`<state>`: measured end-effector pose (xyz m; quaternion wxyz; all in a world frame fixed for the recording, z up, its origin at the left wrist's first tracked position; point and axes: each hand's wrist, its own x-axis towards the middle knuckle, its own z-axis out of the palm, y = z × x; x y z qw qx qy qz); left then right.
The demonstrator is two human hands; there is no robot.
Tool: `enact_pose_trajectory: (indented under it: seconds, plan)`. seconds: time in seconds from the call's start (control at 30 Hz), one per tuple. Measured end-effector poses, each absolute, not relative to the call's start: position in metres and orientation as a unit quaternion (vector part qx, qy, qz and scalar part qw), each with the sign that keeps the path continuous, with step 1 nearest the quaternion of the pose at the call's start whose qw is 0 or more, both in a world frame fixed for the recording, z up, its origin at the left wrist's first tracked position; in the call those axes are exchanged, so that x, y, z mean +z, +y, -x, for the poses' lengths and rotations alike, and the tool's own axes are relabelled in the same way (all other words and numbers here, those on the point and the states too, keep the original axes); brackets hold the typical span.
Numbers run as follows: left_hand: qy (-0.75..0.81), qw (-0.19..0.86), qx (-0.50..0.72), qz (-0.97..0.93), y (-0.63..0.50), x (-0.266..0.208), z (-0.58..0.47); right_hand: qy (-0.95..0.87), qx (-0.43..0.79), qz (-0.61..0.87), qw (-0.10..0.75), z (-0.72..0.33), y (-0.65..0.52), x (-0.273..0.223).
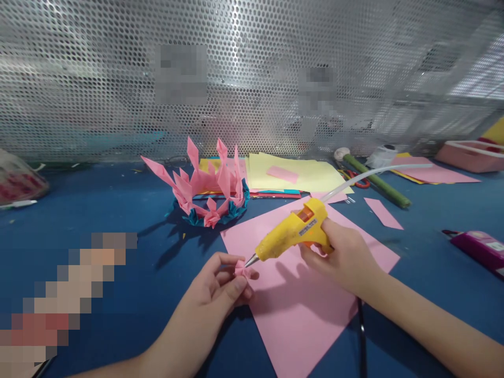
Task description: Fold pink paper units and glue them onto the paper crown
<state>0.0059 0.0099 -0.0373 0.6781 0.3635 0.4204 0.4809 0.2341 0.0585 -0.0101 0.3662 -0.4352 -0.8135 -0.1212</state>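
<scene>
My right hand (342,257) is wrapped round a yellow hot glue gun (289,231), with a long clear glue stick (362,176) sticking out of its back. The gun's metal nozzle points down to the left, at a small folded pink paper piece (240,269). That piece is pinched between the thumb and fingers of my left hand (224,289); whether the nozzle touches it I cannot tell. Under both hands lies a large pink paper sheet (299,320). Beyond my left hand stands a crown of folded pink and blue paper (212,194), with tall pointed pieces.
Yellow paper sheets (311,170) lie behind the crown, near a perforated metal screen (252,68). Red-handled scissors (356,179) and a green stick (378,181) are at the back right. A pink basket (470,155) and a purple object (478,249) are farther right. A blurred-out shape (74,294) covers the left.
</scene>
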Motion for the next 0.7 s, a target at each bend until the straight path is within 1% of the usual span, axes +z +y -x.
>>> enact_pose_trajectory:
  seconds: [0.7]
  plan:
    - [0.421, 0.682, 0.482, -0.354, 0.009, -0.0357, -0.0064, -0.815, -0.119, 0.439, 0.358, -0.2333, 0.0582, -0.0071]
